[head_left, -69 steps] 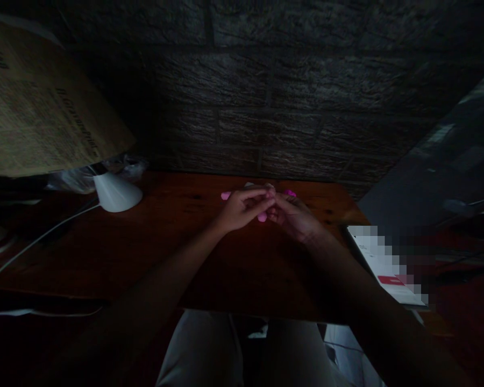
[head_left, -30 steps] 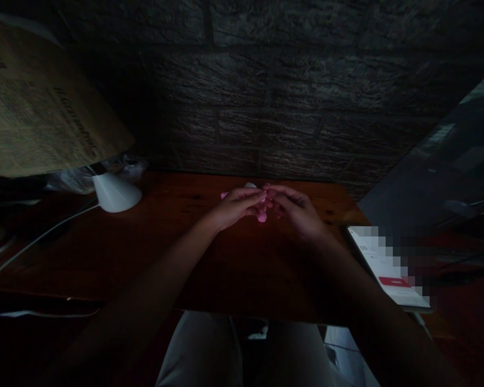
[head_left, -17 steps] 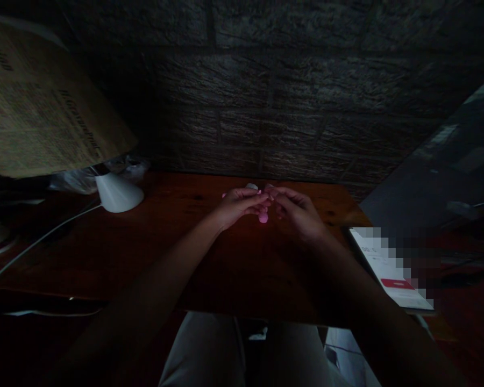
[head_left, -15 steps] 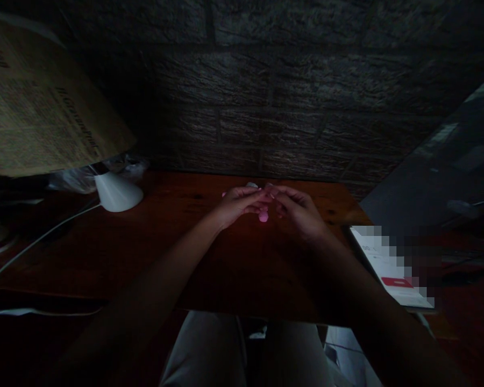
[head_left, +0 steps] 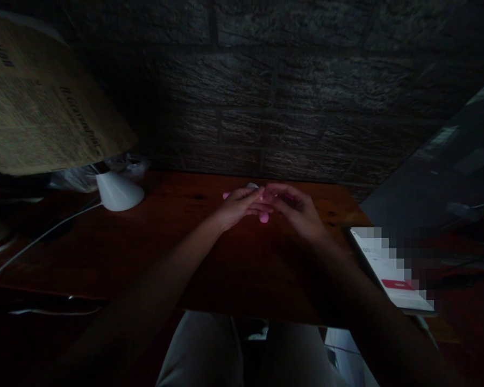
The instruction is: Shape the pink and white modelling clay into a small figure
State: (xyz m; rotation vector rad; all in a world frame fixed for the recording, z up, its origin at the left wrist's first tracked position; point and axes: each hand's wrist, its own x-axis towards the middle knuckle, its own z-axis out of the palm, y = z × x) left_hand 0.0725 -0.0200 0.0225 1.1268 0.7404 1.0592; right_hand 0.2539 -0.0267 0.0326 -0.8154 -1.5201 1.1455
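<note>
Above the wooden table, my left hand (head_left: 239,207) pinches a small pink lump (head_left: 262,195) between thumb and fingers, its palm turned inward. My right hand (head_left: 300,210) meets it from the right, thumb and fingertips bent together at the same spot; what they grip is too dim and small to make out. A rounded pink piece (head_left: 263,217) shows just under the left fingers; whether it lies on the table or hangs from the hand, I cannot tell. Another pink piece (head_left: 226,195) peeks out left of my left hand. Behind the hands is a small whitish thing (head_left: 251,185), partly hidden.
A lamp with a white base (head_left: 120,192) and newsprint shade (head_left: 44,102) stands left on the table (head_left: 242,269), its cable running forward. A lit tablet (head_left: 381,263) lies at the right edge. A dark brick wall (head_left: 242,80) rises behind; a grey panel (head_left: 439,161) stands right.
My right fingers have shifted slightly and arched, with a wider gap under the index finger. The left hand has barely moved; more of the pink piece left of it shows.
</note>
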